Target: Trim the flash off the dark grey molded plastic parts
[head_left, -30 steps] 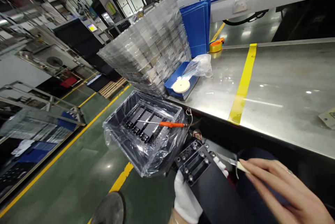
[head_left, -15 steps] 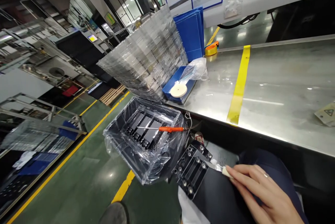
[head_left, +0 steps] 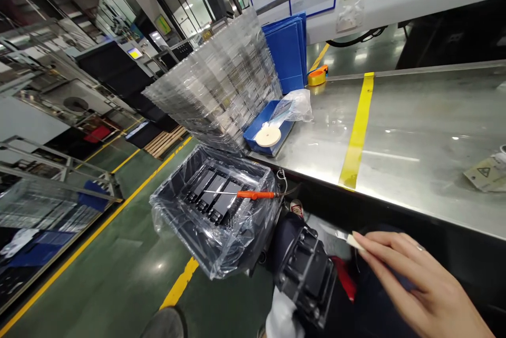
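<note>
My right hand pinches the pale end of a thin-bladed knife-like tool, its blade pointing left and blurred. Left of it, over my lap, a black moulded part with ribs and posts is tilted on its side and smeared by motion. My left hand, in a white glove, grips this part from below; its fingers are mostly hidden. A gap separates the blade from the part.
A plastic-lined crate holds several black parts; an orange-handled screwdriver lies across it. On the metal bench stand a blue tray with a cream disc, stacked clear trays and orange tape.
The black part has turned from lying broad side up to standing tilted, showing a different face. My right hand has drawn the blade slightly up and to the right, away from it.
</note>
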`<action>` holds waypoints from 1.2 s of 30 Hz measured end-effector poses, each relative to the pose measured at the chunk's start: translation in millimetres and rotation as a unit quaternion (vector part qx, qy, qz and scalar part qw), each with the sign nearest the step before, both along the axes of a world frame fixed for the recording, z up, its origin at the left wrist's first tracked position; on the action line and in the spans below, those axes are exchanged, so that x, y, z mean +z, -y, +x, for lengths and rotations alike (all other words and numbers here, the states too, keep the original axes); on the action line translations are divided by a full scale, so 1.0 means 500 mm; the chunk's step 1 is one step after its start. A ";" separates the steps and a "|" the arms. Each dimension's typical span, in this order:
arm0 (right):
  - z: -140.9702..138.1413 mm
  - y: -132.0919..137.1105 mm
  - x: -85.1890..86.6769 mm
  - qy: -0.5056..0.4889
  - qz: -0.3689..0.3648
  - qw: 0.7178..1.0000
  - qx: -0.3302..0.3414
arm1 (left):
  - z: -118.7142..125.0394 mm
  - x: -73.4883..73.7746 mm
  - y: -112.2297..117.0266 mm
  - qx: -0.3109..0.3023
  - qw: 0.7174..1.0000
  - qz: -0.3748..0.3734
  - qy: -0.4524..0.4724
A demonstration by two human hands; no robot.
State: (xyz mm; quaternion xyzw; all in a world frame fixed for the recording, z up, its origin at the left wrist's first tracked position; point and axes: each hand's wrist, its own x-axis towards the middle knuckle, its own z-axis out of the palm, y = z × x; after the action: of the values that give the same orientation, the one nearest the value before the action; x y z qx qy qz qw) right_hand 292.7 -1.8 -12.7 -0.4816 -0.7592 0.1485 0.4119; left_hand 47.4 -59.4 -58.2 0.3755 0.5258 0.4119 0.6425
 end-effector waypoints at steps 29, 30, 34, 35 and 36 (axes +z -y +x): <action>-0.037 -0.018 0.032 -0.199 -0.484 0.828 0.202 | 0.009 0.105 -0.051 -0.116 0.967 0.212 -0.074; -0.037 -0.018 0.033 -0.199 -0.481 0.831 0.198 | 0.006 0.101 -0.050 -0.112 0.968 0.216 -0.066; -0.041 -0.018 0.041 -0.190 -0.476 0.839 0.183 | -0.001 0.090 -0.047 -0.102 0.973 0.198 -0.058; -0.041 -0.018 0.044 -0.182 -0.477 0.840 0.183 | -0.002 0.092 -0.045 -0.106 0.973 0.192 -0.065; -0.039 -0.016 0.047 -0.170 -0.480 0.841 0.185 | -0.003 0.095 -0.044 -0.112 0.973 0.186 -0.077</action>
State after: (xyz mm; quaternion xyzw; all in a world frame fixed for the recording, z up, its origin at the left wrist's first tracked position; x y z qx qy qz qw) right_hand 273.4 6.0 10.7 -0.4363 -0.5863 0.6472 0.2168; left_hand 45.8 -37.6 -10.6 0.5755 0.4426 0.3972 0.5614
